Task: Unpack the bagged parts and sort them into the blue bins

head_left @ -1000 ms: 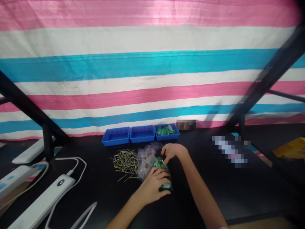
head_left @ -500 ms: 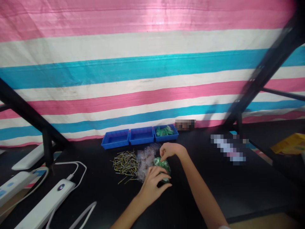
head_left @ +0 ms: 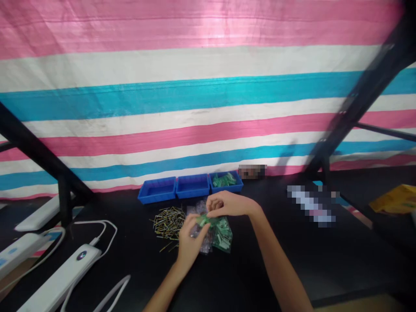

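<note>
My left hand (head_left: 190, 236) and my right hand (head_left: 227, 203) meet over a green see-through plastic bag (head_left: 222, 236) that holds small pale pieces. Thumb and fingers of each hand are closed on the bag's upper left part, which is bunched up between them. Under and beside the left hand lie clear plastic bags (head_left: 206, 248), partly covered by it. Just left of that hand is a loose pile of thin yellow and silver sticks (head_left: 167, 222); what they are exactly is too small to tell.
Behind the hands stand three blue trays in a row: a left tray (head_left: 140, 196), a middle tray (head_left: 193, 193), and a right tray (head_left: 227, 189) with small green packets (head_left: 224, 179). White power strips (head_left: 61, 281) with cables lie left. Black frame legs (head_left: 65, 199) flank the table.
My left hand has moved left and up, and its fingers have closed on the green bag. The right hand has shifted slightly left and down to join it. More of the bag shows.
</note>
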Action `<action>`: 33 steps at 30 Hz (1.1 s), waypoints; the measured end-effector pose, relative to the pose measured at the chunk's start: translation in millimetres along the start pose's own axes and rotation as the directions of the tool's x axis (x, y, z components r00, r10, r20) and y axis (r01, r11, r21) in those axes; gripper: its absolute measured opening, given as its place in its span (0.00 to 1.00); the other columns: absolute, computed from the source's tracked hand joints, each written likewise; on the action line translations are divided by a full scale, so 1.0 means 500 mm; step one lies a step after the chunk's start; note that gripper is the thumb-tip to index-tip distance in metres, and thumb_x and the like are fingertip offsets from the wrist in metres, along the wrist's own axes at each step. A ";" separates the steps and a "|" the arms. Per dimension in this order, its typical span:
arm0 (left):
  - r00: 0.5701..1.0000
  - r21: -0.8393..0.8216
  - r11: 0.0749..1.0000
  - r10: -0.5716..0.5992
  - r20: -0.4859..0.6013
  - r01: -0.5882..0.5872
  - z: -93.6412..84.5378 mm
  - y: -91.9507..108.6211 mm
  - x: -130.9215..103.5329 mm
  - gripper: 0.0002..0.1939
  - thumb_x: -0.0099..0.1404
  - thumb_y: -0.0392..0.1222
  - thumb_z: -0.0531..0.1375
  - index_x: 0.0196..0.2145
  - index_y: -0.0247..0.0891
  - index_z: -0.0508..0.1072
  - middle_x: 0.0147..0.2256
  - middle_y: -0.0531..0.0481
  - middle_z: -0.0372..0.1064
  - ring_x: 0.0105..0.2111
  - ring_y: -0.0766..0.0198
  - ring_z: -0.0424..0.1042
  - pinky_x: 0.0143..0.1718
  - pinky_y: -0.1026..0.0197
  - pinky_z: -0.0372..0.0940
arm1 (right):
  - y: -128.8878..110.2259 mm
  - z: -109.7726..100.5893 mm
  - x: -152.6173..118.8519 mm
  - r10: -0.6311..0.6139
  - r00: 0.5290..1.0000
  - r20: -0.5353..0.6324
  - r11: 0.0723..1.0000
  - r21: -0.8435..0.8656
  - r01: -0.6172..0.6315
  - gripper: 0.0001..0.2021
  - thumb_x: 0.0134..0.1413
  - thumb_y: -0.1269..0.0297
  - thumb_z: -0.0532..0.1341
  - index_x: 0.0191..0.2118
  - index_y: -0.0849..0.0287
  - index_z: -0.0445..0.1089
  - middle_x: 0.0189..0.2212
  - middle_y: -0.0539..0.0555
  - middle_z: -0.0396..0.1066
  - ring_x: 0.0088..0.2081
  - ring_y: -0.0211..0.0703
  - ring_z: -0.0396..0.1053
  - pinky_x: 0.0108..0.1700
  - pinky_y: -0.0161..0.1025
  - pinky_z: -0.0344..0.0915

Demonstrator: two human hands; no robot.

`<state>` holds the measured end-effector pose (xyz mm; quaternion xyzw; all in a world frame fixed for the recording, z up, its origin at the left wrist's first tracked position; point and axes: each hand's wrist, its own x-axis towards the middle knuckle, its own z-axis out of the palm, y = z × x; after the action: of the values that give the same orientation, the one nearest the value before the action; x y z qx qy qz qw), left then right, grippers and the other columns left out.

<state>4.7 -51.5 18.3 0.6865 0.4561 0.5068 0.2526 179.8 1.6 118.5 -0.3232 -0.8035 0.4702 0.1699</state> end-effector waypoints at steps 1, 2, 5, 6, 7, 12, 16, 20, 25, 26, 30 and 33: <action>1.000 -0.006 1.000 -0.004 -0.023 0.004 -0.003 -0.002 0.003 0.06 0.57 0.41 0.58 0.27 0.36 0.69 0.31 0.49 0.65 0.34 0.62 0.66 0.38 0.61 0.60 | -0.011 0.001 0.000 -0.020 0.998 -0.065 1.000 0.006 0.020 0.10 0.48 0.58 0.60 0.33 0.60 0.68 0.27 0.50 0.69 0.30 0.36 0.66 0.33 0.33 0.62; 0.999 -0.007 1.000 -0.009 -0.053 0.008 -0.004 -0.004 0.005 0.06 0.57 0.41 0.58 0.26 0.36 0.69 0.31 0.50 0.64 0.34 0.63 0.66 0.37 0.62 0.60 | -0.023 0.002 -0.002 -0.043 0.987 -0.155 0.999 0.012 0.045 0.10 0.49 0.58 0.59 0.34 0.60 0.68 0.30 0.51 0.69 0.32 0.37 0.66 0.36 0.34 0.63; 0.991 -0.002 1.000 -0.022 -0.133 0.022 -0.006 -0.013 0.009 0.08 0.56 0.41 0.59 0.23 0.36 0.67 0.29 0.51 0.64 0.32 0.64 0.65 0.34 0.64 0.59 | -0.056 -0.004 -0.015 -0.093 0.919 -0.384 0.986 0.092 0.139 0.09 0.51 0.59 0.58 0.35 0.58 0.68 0.35 0.53 0.69 0.36 0.38 0.66 0.38 0.36 0.63; 0.988 -0.003 1.000 -0.029 -0.152 0.029 -0.007 -0.016 0.010 0.08 0.56 0.42 0.59 0.23 0.36 0.67 0.28 0.51 0.64 0.31 0.65 0.65 0.34 0.64 0.59 | -0.065 -0.007 -0.021 -0.099 0.903 -0.418 0.972 0.153 0.177 0.09 0.51 0.59 0.58 0.35 0.58 0.68 0.35 0.53 0.69 0.37 0.39 0.67 0.38 0.36 0.64; 0.985 -0.004 0.999 -0.039 -0.167 0.039 -0.007 -0.019 0.011 0.08 0.56 0.42 0.59 0.23 0.36 0.67 0.28 0.52 0.63 0.30 0.65 0.65 0.33 0.64 0.59 | -0.073 -0.010 -0.028 -0.101 0.890 -0.444 0.949 0.227 0.221 0.09 0.51 0.59 0.58 0.35 0.58 0.68 0.34 0.53 0.69 0.36 0.39 0.67 0.37 0.36 0.64; 0.980 -0.030 0.997 -0.076 -0.183 0.071 -0.007 -0.031 0.009 0.06 0.57 0.42 0.58 0.29 0.36 0.69 0.29 0.51 0.64 0.32 0.64 0.64 0.35 0.63 0.59 | -0.100 -0.023 -0.053 -0.040 0.794 -0.606 0.685 0.562 0.464 0.17 0.53 0.51 0.53 0.24 0.58 0.63 0.21 0.48 0.63 0.25 0.34 0.64 0.38 0.40 0.66; 0.978 -0.067 0.993 -0.107 -0.179 0.097 -0.007 -0.035 0.009 0.07 0.57 0.42 0.58 0.30 0.36 0.69 0.30 0.51 0.64 0.33 0.63 0.64 0.37 0.63 0.59 | -0.105 -0.036 -0.056 0.096 0.791 -0.604 0.562 0.689 0.458 0.24 0.51 0.47 0.52 0.14 0.57 0.50 0.13 0.45 0.50 0.18 0.32 0.53 0.41 0.42 0.66; 0.976 -0.073 0.991 -0.125 -0.177 0.114 -0.008 -0.034 0.011 0.07 0.57 0.43 0.58 0.31 0.36 0.69 0.30 0.51 0.65 0.33 0.63 0.65 0.36 0.63 0.59 | -0.099 -0.045 -0.057 0.167 0.758 -0.631 0.550 0.697 0.460 0.25 0.50 0.48 0.53 0.14 0.56 0.43 0.11 0.43 0.44 0.16 0.32 0.46 0.45 0.44 0.64; 0.977 -0.040 0.992 -0.122 -0.177 0.116 -0.008 -0.034 0.013 0.08 0.57 0.43 0.58 0.32 0.36 0.70 0.30 0.51 0.66 0.32 0.63 0.65 0.35 0.63 0.60 | -0.096 -0.047 -0.061 0.141 0.768 -0.625 0.551 0.694 0.463 0.24 0.50 0.50 0.52 0.15 0.56 0.41 0.11 0.43 0.42 0.17 0.32 0.44 0.47 0.46 0.62; 0.978 -0.032 0.993 -0.119 -0.173 0.115 -0.008 -0.034 0.014 0.08 0.57 0.43 0.58 0.31 0.36 0.70 0.29 0.51 0.66 0.32 0.63 0.65 0.35 0.63 0.60 | -0.096 -0.047 -0.062 0.136 0.769 -0.624 0.551 0.693 0.464 0.24 0.50 0.50 0.52 0.15 0.56 0.41 0.11 0.43 0.41 0.17 0.32 0.44 0.47 0.46 0.61; 0.979 -0.018 0.994 -0.105 -0.177 0.104 -0.007 -0.037 0.014 0.08 0.56 0.43 0.58 0.32 0.35 0.70 0.30 0.51 0.66 0.33 0.63 0.65 0.35 0.63 0.59 | -0.100 -0.047 -0.065 0.113 0.775 -0.622 0.538 0.694 0.478 0.23 0.51 0.53 0.52 0.15 0.57 0.41 0.12 0.43 0.41 0.17 0.32 0.43 0.47 0.45 0.61; 0.976 -0.033 0.991 -0.131 -0.175 0.127 -0.004 -0.041 0.012 0.08 0.56 0.43 0.58 0.32 0.35 0.70 0.30 0.51 0.66 0.32 0.64 0.65 0.34 0.65 0.59 | -0.102 -0.044 -0.065 0.085 0.776 -0.625 0.544 0.682 0.489 0.22 0.53 0.55 0.51 0.15 0.57 0.42 0.13 0.43 0.42 0.17 0.32 0.45 0.46 0.45 0.62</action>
<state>-4.4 -37.3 5.2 0.6051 0.5148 0.5532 0.2507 198.3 -24.0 174.6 -0.2347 -0.4302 0.6357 0.5964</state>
